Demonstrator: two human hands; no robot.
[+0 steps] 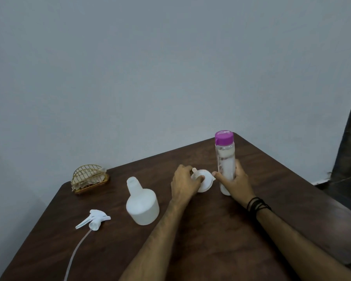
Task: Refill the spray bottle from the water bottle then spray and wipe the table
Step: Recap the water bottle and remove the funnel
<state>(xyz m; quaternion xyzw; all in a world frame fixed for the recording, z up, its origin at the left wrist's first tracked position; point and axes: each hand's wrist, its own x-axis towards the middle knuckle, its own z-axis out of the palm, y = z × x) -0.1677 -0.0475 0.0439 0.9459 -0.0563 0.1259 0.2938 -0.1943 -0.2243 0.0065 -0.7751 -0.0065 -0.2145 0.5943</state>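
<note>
My left hand [183,182] covers part of the white funnel [203,180], so its full rim is hidden; my fingers curl over its near-left side and hold it on the table [211,230]. The funnel lies just left of the water bottle [225,161]. My right hand [234,181] wraps round the lower half of that bottle, thumb towards the funnel, hiding the bottle's base. The bottle stands upright, purple cap [224,137] on; its contents look cloudy and the level is hard to judge. Black bands [256,205] circle my right wrist.

Left of the water bottle, beyond the funnel, stands one white spray bottle [142,203], neck open, head off. Further left lies one trigger sprayer head [95,219] on its side; its dip tube [75,258] runs off the bottom edge. Far left, near the wall, one gold wire holder [89,178] holds pale material I cannot identify.

Count: two bottles, one funnel, one sprayer head, one holder.
</note>
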